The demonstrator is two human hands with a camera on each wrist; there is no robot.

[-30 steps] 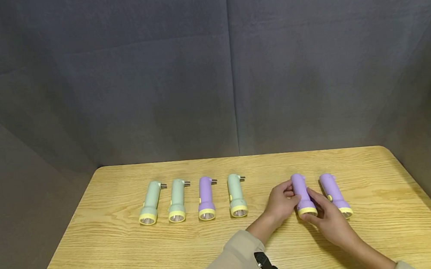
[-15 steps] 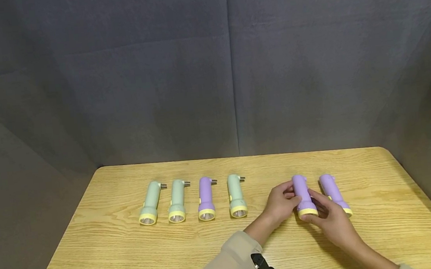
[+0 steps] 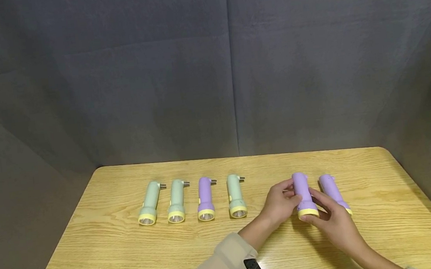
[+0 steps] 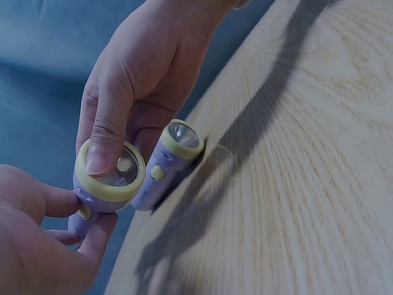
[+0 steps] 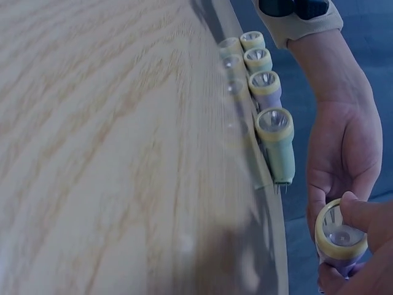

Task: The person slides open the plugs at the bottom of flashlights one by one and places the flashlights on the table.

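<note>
Both hands hold one purple flashlight (image 3: 301, 189) with a yellow rim, right of the table's middle. My left hand (image 3: 280, 204) pinches its body from the left; in the left wrist view that thumb lies by the yellow switch (image 4: 84, 212). My right hand (image 3: 335, 224) grips the head end, its thumb (image 4: 101, 147) over the clear lens. The prong end of this flashlight faces away. Close to the right hand's far side lies a second purple flashlight (image 3: 330, 188), its head partly hidden by that hand.
Left of the hands lies a row: two green flashlights (image 3: 152, 201) (image 3: 177, 199), a purple flashlight (image 3: 205, 196) and a green flashlight (image 3: 235, 193), metal prongs pointing right. The wooden table (image 3: 114, 257) ends at a dark curtain (image 3: 157, 92).
The held flashlight has shifted slightly right and up, still in both hands. The right hand now covers more of the neighbouring purple flashlight's head. The left forearm has moved slightly left.
</note>
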